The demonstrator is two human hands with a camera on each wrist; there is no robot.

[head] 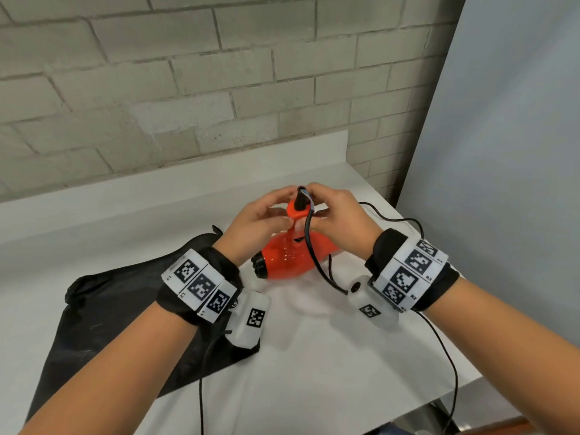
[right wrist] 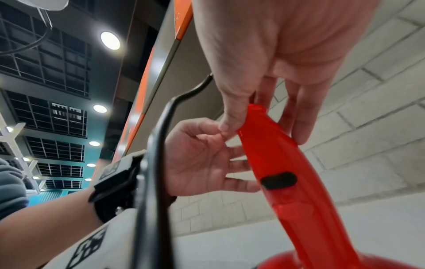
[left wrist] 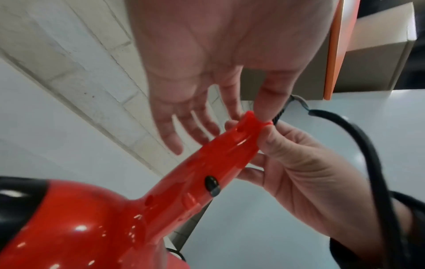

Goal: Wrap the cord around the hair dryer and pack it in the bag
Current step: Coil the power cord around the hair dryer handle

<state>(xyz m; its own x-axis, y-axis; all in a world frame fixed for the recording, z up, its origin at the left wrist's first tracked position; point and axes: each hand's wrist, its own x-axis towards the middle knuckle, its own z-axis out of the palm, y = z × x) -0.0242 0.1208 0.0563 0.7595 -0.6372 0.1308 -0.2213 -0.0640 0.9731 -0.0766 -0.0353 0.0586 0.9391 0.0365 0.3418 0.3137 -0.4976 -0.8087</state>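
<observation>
The red hair dryer [head: 292, 259] lies on the white table [head: 314, 365] with its handle pointing up. My right hand [head: 332, 211] pinches the top of the handle between thumb and fingers [right wrist: 299, 127]. My left hand [head: 266, 215] is beside the handle with its fingers nearly straight [left wrist: 179, 134], only the thumb touching the handle end [left wrist: 250, 118]. The black cord [head: 310, 246] leaves the handle top, drops past the dryer body and trails loose to the right. The black bag [head: 110, 309] lies flat on the left, partly under my left forearm.
A brick wall [head: 157, 89] rises behind the table's low back ledge. A grey-blue panel [head: 502, 152] stands on the right, close to the table's right edge. Thin black camera cables [head: 452, 372] hang off both wrists. Cardboard boxes [left wrist: 379, 54] show beyond the table.
</observation>
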